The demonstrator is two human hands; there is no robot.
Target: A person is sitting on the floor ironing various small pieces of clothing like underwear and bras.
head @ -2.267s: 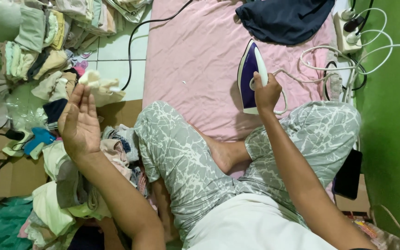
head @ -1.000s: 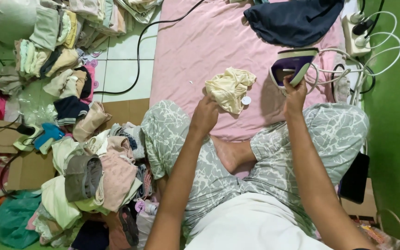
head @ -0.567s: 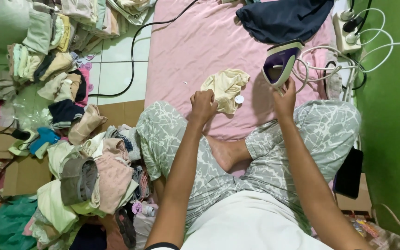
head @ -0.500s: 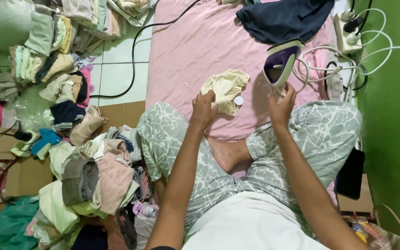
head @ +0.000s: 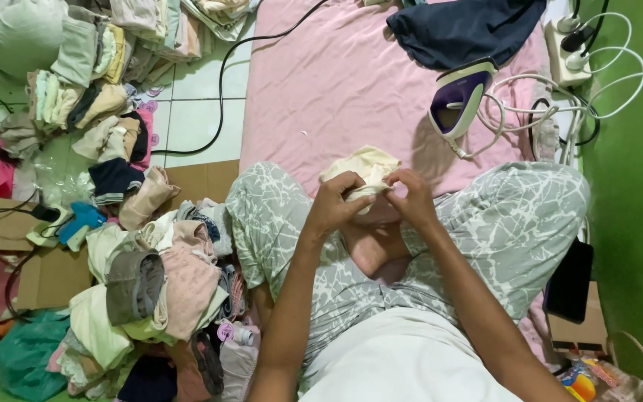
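Observation:
My left hand (head: 334,202) and my right hand (head: 409,195) both grip a small pale yellow garment (head: 363,167) just above my crossed legs in grey patterned trousers (head: 277,223). The garment is bunched between my fingers over the pink sheet (head: 336,82). A purple and white iron (head: 459,97) stands on its heel on the sheet, up and to the right of my right hand, with nothing touching it.
A dark blue garment (head: 463,30) lies at the far end of the sheet. A white power strip (head: 568,45) and looped white cords (head: 552,112) lie beside the green wall (head: 634,186). Piles of folded and loose clothes (head: 150,283) cover the floor to my left. A black cable (head: 225,97) crosses the tiles.
My right hand set the iron upright on the sheet and let go of it. It then joined my left hand on the yellow garment, which came closer to my legs.

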